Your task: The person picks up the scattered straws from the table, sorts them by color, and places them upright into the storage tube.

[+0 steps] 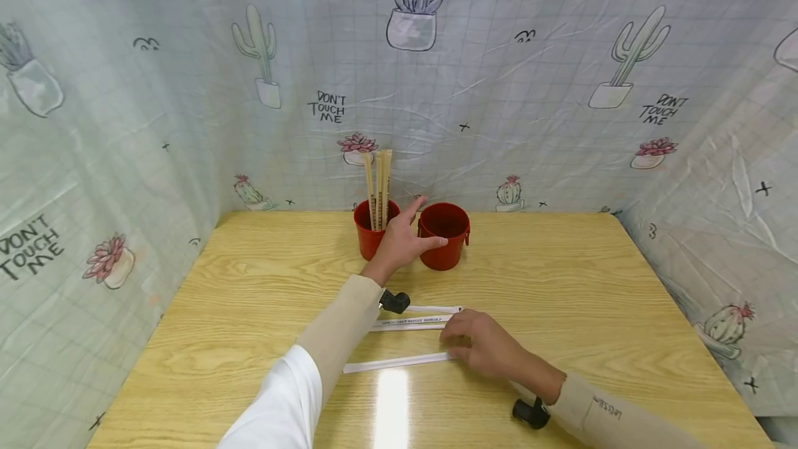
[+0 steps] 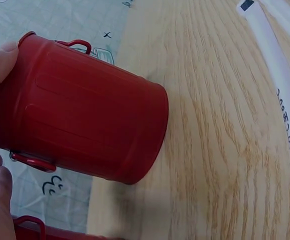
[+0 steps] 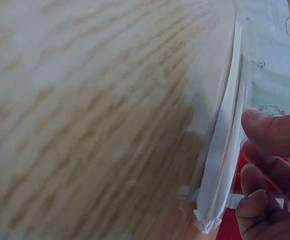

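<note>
In the head view my left hand (image 1: pixel 402 238) reaches to the right-hand red bucket (image 1: pixel 444 255), thumb and forefinger spread apart at its near left side. The left wrist view has the thumb at the rim of this bucket (image 2: pixel 85 105) and other fingers on the opposite side. My right hand (image 1: pixel 489 345) hovers by the right ends of several paper-wrapped straws (image 1: pixel 399 363) lying on the table. Its fingers (image 3: pixel 265 132) are loosely bent beside the straws (image 3: pixel 222 135) in the right wrist view, with nothing seen between them.
Left of that bucket stands another red bucket (image 1: pixel 369 244) holding several wrapped chopsticks (image 1: pixel 383 189) upright. Both buckets are near the back edge of the wooden table (image 1: pixel 561 283). A patterned cloth (image 1: pixel 474 89) hangs behind and along the sides.
</note>
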Available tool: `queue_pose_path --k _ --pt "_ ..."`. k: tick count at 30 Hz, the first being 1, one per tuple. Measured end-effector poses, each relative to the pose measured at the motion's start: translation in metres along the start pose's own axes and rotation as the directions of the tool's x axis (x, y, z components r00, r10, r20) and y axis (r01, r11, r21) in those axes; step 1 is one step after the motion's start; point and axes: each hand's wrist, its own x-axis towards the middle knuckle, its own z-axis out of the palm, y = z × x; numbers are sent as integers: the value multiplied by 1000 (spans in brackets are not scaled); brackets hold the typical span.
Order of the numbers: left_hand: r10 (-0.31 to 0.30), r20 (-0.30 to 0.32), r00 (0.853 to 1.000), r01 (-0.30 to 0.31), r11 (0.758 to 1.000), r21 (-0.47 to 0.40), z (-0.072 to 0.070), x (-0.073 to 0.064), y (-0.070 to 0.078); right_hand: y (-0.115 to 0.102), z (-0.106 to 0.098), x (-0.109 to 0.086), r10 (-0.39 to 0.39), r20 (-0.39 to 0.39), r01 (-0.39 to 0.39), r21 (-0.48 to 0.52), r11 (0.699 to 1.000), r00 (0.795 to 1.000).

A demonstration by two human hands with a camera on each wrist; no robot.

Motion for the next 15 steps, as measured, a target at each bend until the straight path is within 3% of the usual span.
queue_pose_path --k 15 --pt "24 27 999 -25 999 23 2 5 2 10 9 -3 -15 56 15 7 1000 998"
